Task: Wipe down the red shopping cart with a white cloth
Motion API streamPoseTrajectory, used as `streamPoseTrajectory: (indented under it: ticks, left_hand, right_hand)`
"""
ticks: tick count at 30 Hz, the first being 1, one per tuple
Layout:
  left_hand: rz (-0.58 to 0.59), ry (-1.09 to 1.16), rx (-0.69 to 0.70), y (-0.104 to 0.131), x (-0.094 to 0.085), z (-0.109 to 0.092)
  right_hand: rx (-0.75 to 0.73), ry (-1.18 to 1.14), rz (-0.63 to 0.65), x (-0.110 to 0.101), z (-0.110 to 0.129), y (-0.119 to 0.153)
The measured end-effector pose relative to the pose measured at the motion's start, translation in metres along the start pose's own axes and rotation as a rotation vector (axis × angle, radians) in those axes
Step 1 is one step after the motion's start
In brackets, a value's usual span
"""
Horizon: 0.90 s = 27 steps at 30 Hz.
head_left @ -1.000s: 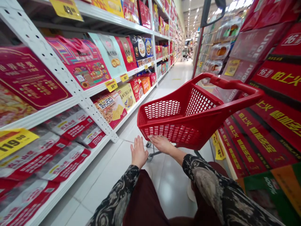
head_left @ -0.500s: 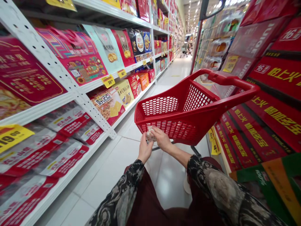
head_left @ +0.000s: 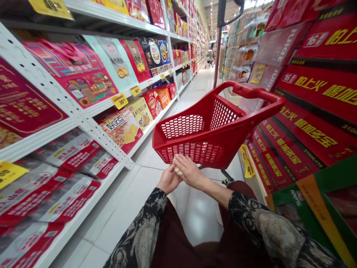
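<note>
Supermarket aisle, pale tiled floor [head_left: 111, 208]: white shelving [head_left: 83, 115] with boxed and bagged goods on one side, stacked red cartons [head_left: 315, 130] on the other, and an empty-looking red shopping cart [head_left: 195, 137] between them. The person's left hand [head_left: 169, 179] and right hand [head_left: 188, 171] are brought together just by the cart's near lower edge, fingers curled around a small whitish item [head_left: 177, 170], its identity not determinable. Left fingers close on it from one side, right fingers lie flat over it.
</note>
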<state>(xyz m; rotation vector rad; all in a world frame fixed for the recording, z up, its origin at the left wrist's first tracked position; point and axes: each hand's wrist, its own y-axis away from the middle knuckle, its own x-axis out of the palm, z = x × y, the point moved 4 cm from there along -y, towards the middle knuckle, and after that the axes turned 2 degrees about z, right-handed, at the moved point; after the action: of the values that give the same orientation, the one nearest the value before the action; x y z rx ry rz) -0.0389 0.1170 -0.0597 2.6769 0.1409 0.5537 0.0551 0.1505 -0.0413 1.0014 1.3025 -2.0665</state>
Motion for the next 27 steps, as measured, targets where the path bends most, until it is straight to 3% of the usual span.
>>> streamPoseTrajectory:
  ticks: [3,6,9,12,14,16,18,23,25,27]
  left_hand:
    - [-0.153,-0.362,0.098,0.0,-0.012,-0.013]
    - [-0.45,-0.882,0.384,0.002,-0.021,-0.034]
    - [-0.572,-1.348,0.524,0.003,-0.016,-0.036]
    - [-0.532,-1.617,0.503,0.003,-0.006,-0.021]
    - [-0.476,-1.707,0.477,0.004,0.001,-0.01]
    - [-0.431,-1.754,0.463,0.004,0.004,-0.003]
    - [-0.428,-1.767,0.472,0.003,0.006,-0.002]
    - [-0.509,-1.742,0.526,-0.003,0.011,-0.015]
    - [-0.506,-1.742,0.539,-0.006,0.018,-0.015]
    - [-0.476,-1.755,0.548,-0.007,0.025,-0.011]
  right_hand:
    - [-0.081,0.101,-0.155,-0.02,-0.016,-0.024]
    - [-0.065,0.195,-0.248,-0.035,-0.034,-0.048]
    - [-0.161,0.252,-0.154,-0.02,-0.043,-0.05]
    - [-0.223,0.279,0.002,0.013,-0.049,-0.026]
    - [-0.209,0.281,0.087,0.03,-0.053,-0.005]
    - [-0.188,0.268,0.13,0.032,-0.055,0.01]
    - [-0.185,0.243,0.095,0.018,-0.054,0.014]
    - [-0.121,0.247,-0.157,-0.037,-0.059,-0.009]
    - [-0.113,0.263,-0.145,-0.04,-0.064,-0.013]
    - [-0.125,0.265,-0.069,-0.028,-0.07,-0.006]
